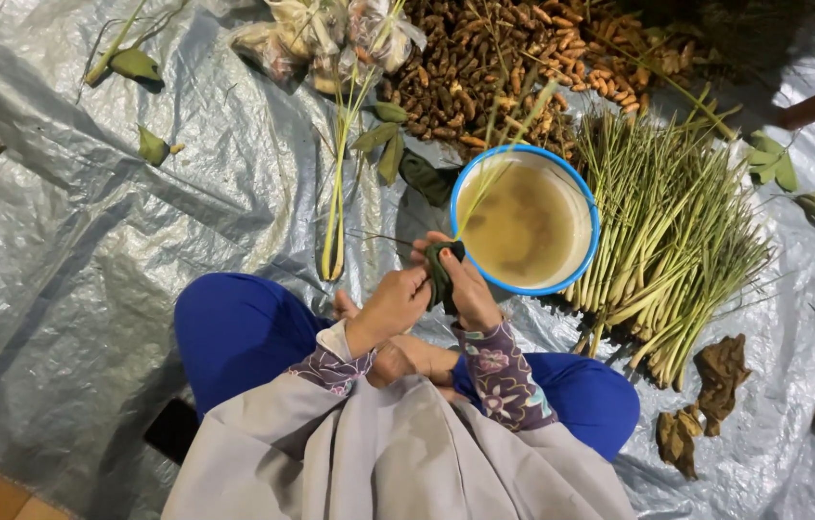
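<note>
left hand (390,306): fingers clenched on a folded dark green leaf (442,273) | right hand (470,289): fingers pinching the same leaf from the other side | leaf: held between both hands just beside the blue-rimmed bowl (526,221) (cloudy brownish liquid) | lemongrass stalks (667,241) heaped right of bowl on grey tarp (90,241)

One blue-rimmed bowl (527,223) of murky liquid sits on the tarp. Right of the bowl lies one heap of green stalks (662,241); above it, one pile of brown roots (504,67). Two hands (390,306) (471,289) meet just below-left of the bowl. Two dried leaf clumps (701,395) lie below-right of it.
</note>
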